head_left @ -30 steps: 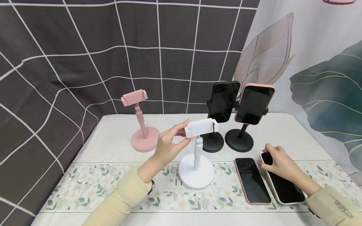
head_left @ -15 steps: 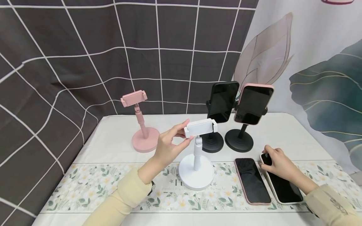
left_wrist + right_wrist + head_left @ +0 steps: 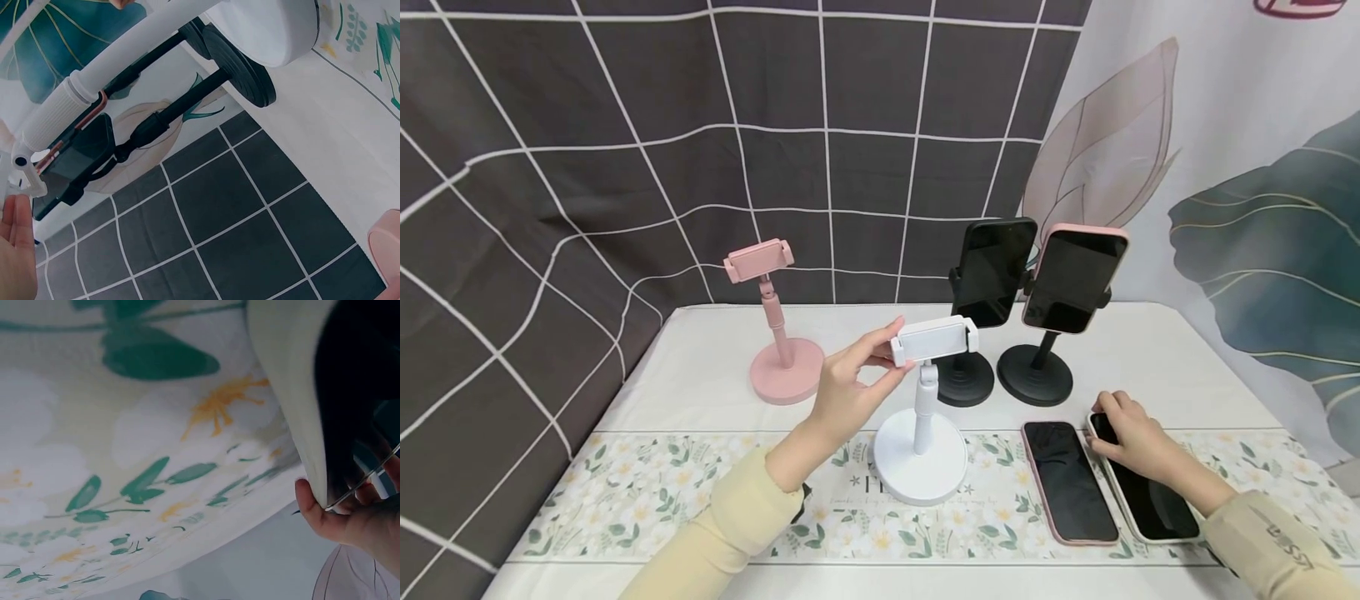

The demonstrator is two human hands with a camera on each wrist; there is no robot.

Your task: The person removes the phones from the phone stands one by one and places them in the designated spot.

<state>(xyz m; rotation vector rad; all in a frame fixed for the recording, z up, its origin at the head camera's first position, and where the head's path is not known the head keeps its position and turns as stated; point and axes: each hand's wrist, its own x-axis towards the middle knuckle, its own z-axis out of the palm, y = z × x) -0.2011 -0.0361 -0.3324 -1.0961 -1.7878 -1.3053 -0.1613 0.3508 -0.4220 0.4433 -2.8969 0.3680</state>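
A white phone stand (image 3: 922,462) with a round base stands upright in front of me. My left hand (image 3: 848,385) pinches the left end of its holder (image 3: 934,339) between thumb and fingers; in the left wrist view, fingertips (image 3: 24,209) touch the holder. To the right, my right hand (image 3: 1133,439) grips the upper part of a white-cased phone (image 3: 1161,510), screen up, thumb on one long edge and fingers across on the other. The right wrist view shows the thumb (image 3: 312,509) at the case's edge. Beside it lies a pink-edged phone (image 3: 1071,483).
A pink phone stand (image 3: 786,371) stands at the back left, its holder bare. Behind the white stand are two black stands; one bears a black phone (image 3: 996,271), the other a pink-cased phone (image 3: 1075,279). A floral strip (image 3: 700,500) crosses the white tablecloth.
My right hand has shifted slightly left, and the lower end of the white-cased phone has swung a little left with it. My left hand keeps its hold on the white stand's holder.
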